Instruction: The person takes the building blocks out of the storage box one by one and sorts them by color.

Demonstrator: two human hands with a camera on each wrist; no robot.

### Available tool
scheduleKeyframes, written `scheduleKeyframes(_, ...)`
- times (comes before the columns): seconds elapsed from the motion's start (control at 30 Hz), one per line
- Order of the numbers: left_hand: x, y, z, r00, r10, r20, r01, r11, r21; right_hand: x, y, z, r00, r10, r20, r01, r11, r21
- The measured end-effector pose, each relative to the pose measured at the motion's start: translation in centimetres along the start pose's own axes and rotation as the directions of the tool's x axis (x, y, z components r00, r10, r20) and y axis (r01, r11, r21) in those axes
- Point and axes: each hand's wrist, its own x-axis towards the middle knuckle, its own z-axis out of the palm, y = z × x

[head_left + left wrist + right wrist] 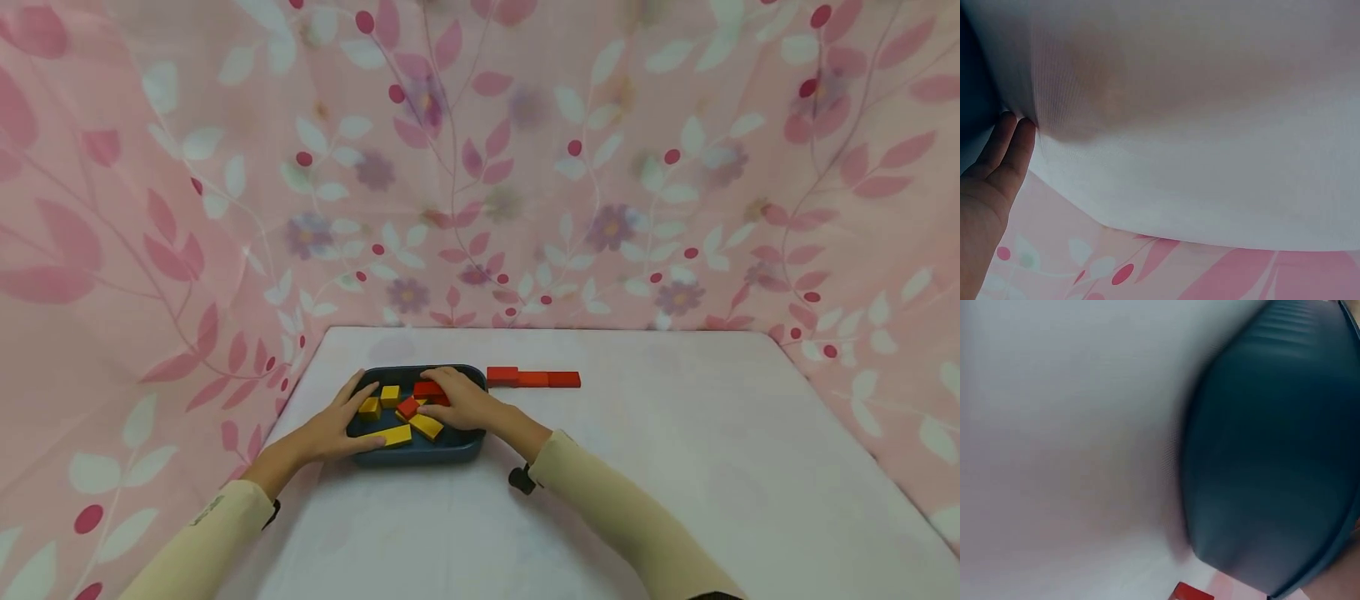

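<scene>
A dark blue tray (423, 457) sits on the white-covered table with yellow and red blocks inside. My left hand (333, 429) holds its left end, the thumb over the rim beside a long yellow block (397, 435) and the fingers along the outer wall. In the left wrist view, two straight fingers (1017, 150) rest at the tray's side. My right hand (465, 402) reaches over the right rim, thumb and fingers spread around a red block (427, 389). A small red block (407, 407) lies near the thumb. The right wrist view shows mostly the tray's outer wall (1266, 456).
Right of the tray, several red blocks (533, 379) lie in a row on the table (637, 467). Pink floral cloth (540, 167) hangs behind and at both sides. More yellow blocks (390, 395) stand in the tray.
</scene>
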Motion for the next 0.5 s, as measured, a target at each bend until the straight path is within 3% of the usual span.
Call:
scheduleKeyframes(0.23,0.2,-0.1,0.3,1.000,0.011,-0.004,-0.011,1.000,-0.004,1.0,-0.1,0.9,0.995,0.098,-0.009,-0.099,0.989,-0.106)
scheduleKeyframes(0.5,0.0,0.0,0.0,1.000,-0.008,-0.005,0.008,1.000,0.002,1.5,-0.1,1.2,0.990,0.138,-0.042,-0.142,0.985,-0.099)
